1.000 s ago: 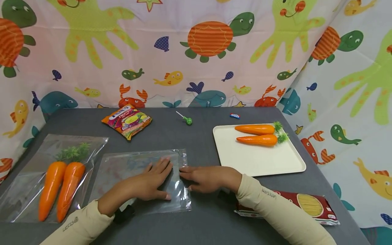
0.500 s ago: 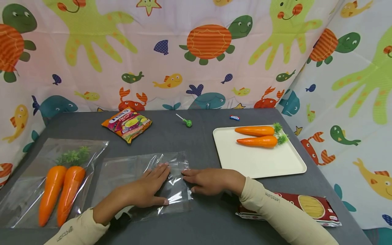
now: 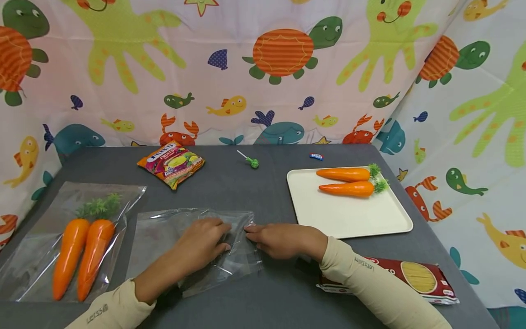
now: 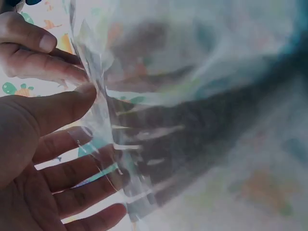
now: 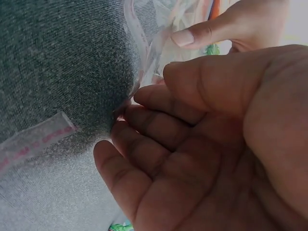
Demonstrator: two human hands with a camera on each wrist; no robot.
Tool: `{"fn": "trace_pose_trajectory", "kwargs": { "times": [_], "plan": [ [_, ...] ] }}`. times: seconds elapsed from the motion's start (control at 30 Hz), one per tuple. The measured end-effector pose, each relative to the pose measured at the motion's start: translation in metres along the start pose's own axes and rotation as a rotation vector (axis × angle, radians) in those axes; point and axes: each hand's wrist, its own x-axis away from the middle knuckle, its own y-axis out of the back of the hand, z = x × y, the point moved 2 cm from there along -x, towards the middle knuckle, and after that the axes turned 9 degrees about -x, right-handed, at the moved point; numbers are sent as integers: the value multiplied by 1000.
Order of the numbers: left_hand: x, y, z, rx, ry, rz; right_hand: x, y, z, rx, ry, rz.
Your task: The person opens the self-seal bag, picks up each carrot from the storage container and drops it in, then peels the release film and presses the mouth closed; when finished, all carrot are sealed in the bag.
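Note:
A clear plastic bag (image 3: pixel 156 233) lies on the grey table in front of me, its right end lifted and creased. My left hand (image 3: pixel 201 242) has fingers bent at the bag's right part, pinching up the film. In the left wrist view the left thumb (image 4: pixel 79 103) meets the film edge, and the other fingers show partly through the plastic. My right hand (image 3: pixel 281 240) pinches the bag's right edge between thumb and index finger. In the right wrist view its remaining fingers (image 5: pixel 144 144) curve loosely beside the bag's edge.
To the left lies another clear bag (image 3: pixel 37 256) with two carrots (image 3: pixel 96 256) inside. A cream tray (image 3: pixel 341 217) at right carries two carrots (image 3: pixel 347 188). A candy packet (image 3: pixel 171 164), a green lollipop (image 3: pixel 253 162) and a small blue wrapped candy (image 3: pixel 316 156) lie behind. My right sleeve crosses a red pasta packet (image 3: pixel 423 278).
My left hand has gone from lying flat on the bag to bent fingers gathering the film. The bag's right end has lifted and wrinkled. The right hand stays at the edge.

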Motion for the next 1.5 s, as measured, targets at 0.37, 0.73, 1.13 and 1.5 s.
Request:
{"fn": "trace_pose_trajectory", "kwargs": {
  "times": [0.37, 0.73, 1.13, 1.5],
  "plan": [
    [9, 16, -1, 205, 89, 68, 1, 0, 0, -45, -29, -6],
    [23, 23, 9, 363, 64, 65, 4, 0, -2, 44, 5, -53],
    [25, 34, 16, 451, 104, 150, 5, 3, -5, 36, -31, -48],
    [23, 36, 14, 482, 114, 137, 15, 8, -14, 8, -17, -116]
  ]
}}
